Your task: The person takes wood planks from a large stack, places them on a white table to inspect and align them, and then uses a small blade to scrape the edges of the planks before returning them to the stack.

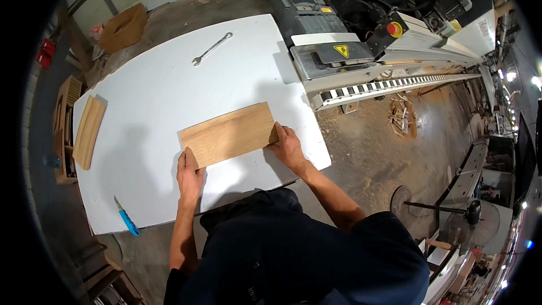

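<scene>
A flat rectangular wooden board [228, 134] lies between my two hands near the front of the white tabletop [152, 101]. At its left end my left hand [188, 174] is closed on the near corner, thumb along the edge. My right hand [289, 146] grips the right end, with fingers partly hidden behind the edge. The board's grain runs lengthwise, and its surface looks plain and smooth. Whether its underside touches the table I cannot tell.
A wrench [212, 48] lies toward the table's back. Shaped wooden pieces [89, 131] sit at its left edge, and a blue-handled knife [127, 219] at the front left. A machine with a motor [307, 8] and roller rail [389, 86] adjoins the right side. A fan [471, 223] stands lower right.
</scene>
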Demonstrator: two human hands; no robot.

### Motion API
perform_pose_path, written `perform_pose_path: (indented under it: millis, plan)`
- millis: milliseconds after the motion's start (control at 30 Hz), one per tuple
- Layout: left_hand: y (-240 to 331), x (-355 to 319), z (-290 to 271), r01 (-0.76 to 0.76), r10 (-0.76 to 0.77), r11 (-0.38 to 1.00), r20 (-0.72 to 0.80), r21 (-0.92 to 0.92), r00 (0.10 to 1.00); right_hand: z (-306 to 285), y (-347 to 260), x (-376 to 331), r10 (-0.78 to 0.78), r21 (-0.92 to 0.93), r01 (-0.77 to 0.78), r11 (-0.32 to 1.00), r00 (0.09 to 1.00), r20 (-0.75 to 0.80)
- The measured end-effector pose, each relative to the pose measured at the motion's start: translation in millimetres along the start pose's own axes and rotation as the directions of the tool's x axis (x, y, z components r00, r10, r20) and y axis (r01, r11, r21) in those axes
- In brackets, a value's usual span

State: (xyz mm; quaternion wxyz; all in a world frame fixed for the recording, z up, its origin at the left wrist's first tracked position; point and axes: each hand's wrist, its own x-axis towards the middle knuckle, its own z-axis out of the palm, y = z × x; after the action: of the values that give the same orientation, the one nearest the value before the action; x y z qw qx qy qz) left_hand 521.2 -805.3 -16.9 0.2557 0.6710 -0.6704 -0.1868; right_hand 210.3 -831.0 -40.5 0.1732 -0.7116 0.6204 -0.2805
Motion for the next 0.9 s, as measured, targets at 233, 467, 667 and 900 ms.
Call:
perform_pose_path:
  millis: [233, 467, 667, 900]
  plan:
    - [-3.3, 4.6, -6.7, -0.025, 0.024, 0.999, 0.031, 0.027, 0.999, 0.7, -4.3, -0.4, 0.164, 0.085, -0.164, 0.983, 0.986, 0.017]
    - [-0.4, 4.2, -12.6, 0.032, -0.029, 0.999, 0.115, -0.021, 0.993, -3.5, -0.1, 7.5, 0.147, 0.104, -0.160, 0.982, 0.981, 0.124]
    - [-15.6, 6.0, -4.8, 0.202, -0.175, 0.858, 0.100, -0.472, 0.979, -31.1, 24.6, 38.2, 0.429, 0.510, -0.509, 0.693, 0.860, 0.275]
    - [-27.8, 1.1, -27.9, 0.106, -0.112, 0.992, -0.101, -0.061, 0.989, -61.5, 66.9, 104.3, 0.648, 0.957, -0.285, -0.061, 0.718, 0.255]
